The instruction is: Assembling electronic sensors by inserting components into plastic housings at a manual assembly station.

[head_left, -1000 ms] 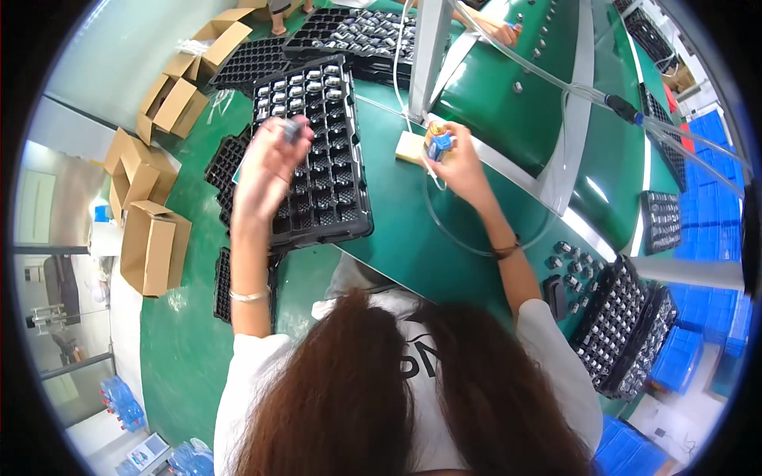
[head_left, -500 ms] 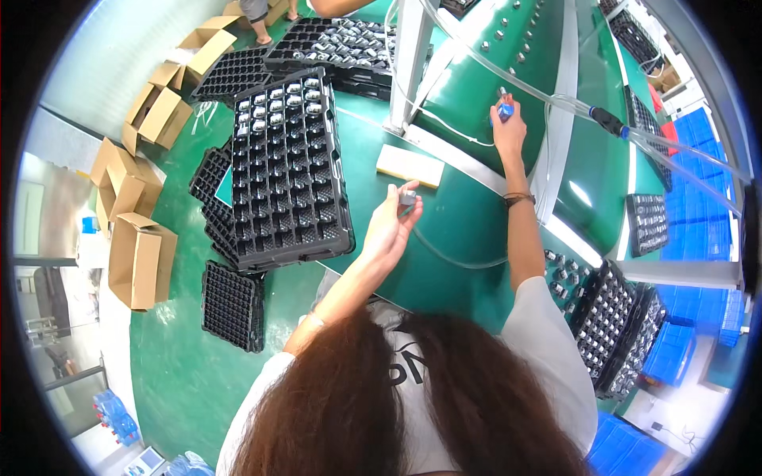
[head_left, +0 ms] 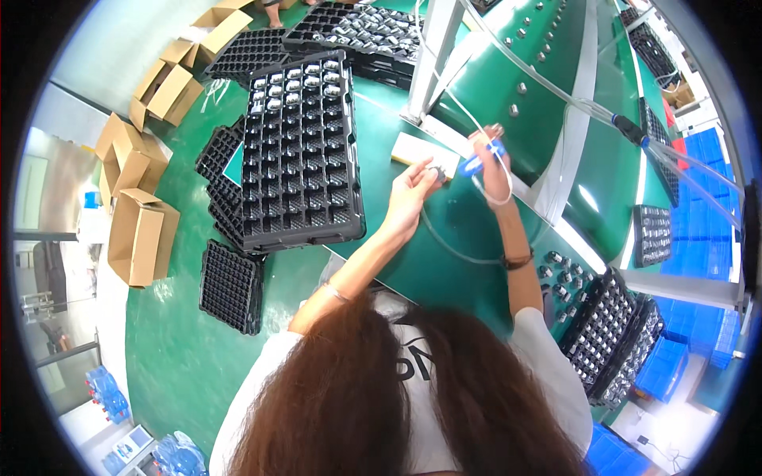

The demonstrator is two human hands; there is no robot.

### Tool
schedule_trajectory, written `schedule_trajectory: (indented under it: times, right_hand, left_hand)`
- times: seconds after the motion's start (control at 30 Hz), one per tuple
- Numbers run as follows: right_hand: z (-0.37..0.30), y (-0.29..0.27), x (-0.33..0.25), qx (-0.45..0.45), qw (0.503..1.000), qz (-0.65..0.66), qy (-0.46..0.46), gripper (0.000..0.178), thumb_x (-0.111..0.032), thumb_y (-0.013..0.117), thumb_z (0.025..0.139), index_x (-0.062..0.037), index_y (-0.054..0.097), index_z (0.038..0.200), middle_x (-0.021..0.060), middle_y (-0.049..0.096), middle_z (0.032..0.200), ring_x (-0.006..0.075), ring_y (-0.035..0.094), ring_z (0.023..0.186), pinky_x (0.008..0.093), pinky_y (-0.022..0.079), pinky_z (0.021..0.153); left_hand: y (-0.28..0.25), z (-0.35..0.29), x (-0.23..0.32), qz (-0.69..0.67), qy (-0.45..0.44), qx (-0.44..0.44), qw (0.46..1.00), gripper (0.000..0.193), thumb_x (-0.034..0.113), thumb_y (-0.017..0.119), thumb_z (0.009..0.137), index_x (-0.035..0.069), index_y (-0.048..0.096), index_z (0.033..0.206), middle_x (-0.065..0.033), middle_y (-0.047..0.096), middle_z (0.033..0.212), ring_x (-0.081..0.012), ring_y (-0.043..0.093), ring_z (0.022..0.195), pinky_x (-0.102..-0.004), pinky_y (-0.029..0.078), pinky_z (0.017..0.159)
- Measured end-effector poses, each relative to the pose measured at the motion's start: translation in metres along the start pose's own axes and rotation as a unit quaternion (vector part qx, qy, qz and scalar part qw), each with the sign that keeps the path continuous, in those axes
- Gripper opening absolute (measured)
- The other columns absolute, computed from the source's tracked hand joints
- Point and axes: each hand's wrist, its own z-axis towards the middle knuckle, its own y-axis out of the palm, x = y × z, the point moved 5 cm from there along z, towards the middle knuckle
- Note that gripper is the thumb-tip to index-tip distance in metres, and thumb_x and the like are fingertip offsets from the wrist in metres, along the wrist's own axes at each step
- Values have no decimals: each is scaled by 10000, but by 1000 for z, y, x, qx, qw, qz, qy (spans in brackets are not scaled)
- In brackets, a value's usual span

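Note:
My left hand [head_left: 411, 197] is closed, pinching a small silver metal fitting [head_left: 438, 173] at its fingertips, just over the near end of a white-and-yellow block [head_left: 425, 151]. Close by on the right, my right hand [head_left: 494, 170] is wrapped round a blue air gun [head_left: 481, 162] with a pale thin hose [head_left: 478, 189] hanging by the palm. The fingers are slightly blurred; whether they also hold a metal part is hard to make out. A large black compartment tray [head_left: 302, 159] lies left of my left hand, with silver fittings in its far rows.
Silver fittings stand in rows on the green surface [head_left: 548, 87] beyond a white frame post [head_left: 435, 59]. Clear hoses [head_left: 548, 83] cross above it. Filled black trays [head_left: 599, 321] sit at right, more trays [head_left: 230, 285] and open cardboard boxes [head_left: 143, 234] at left. Another person's feet show at the top.
My right hand has drawn back toward me and left, bringing the blue air gun close to my left hand. My left hand has turned slightly, still pinching the fitting. The view has shifted a little.

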Motion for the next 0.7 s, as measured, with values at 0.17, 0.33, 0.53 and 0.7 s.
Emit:
schedule_trajectory:
  times: [0.17, 0.33, 0.53, 0.7]
  right_hand:
    - [-32, 34, -10, -57, 998, -39, 9, 224, -106, 537, 876, -11, 536, 1079, 8, 570, 918, 81, 531, 837, 217, 427, 733]
    - [-43, 40, 0, -46, 997, 1, 57, 224, -90, 517, 896, -9, 526, 1105, 36, 560, 1034, 103, 529, 936, 242, 429, 824]
    - [-40, 55, -5, -89, 996, 12, -6, 162, -69, 522, 878, -21, 536, 1032, 28, 559, 971, 99, 535, 889, 235, 432, 793]
    - [-40, 66, -12, -92, 995, 28, -25, 118, -56, 540, 869, -21, 558, 981, 21, 572, 927, 93, 547, 850, 235, 443, 760]
  left_hand:
    - [-1, -11, 5, 12, 13, -3, 1000, 468, 125, 578, 896, -32, 416, 1306, -59, 613, 996, -96, 566, 866, -236, 458, 808]
    - [-4, -21, 12, 35, 14, -4, 999, 509, 168, 590, 898, 32, 396, 1349, -29, 611, 1038, -62, 550, 870, -213, 450, 795]
    - [-10, -25, 20, 38, 49, 0, 998, 528, 174, 584, 902, 33, 374, 1365, -28, 624, 1049, -53, 547, 911, -220, 429, 811]
    - [-13, -28, 28, 2, 28, -3, 1000, 564, 118, 606, 879, -9, 350, 1366, -86, 624, 1099, -78, 570, 915, -224, 439, 836]
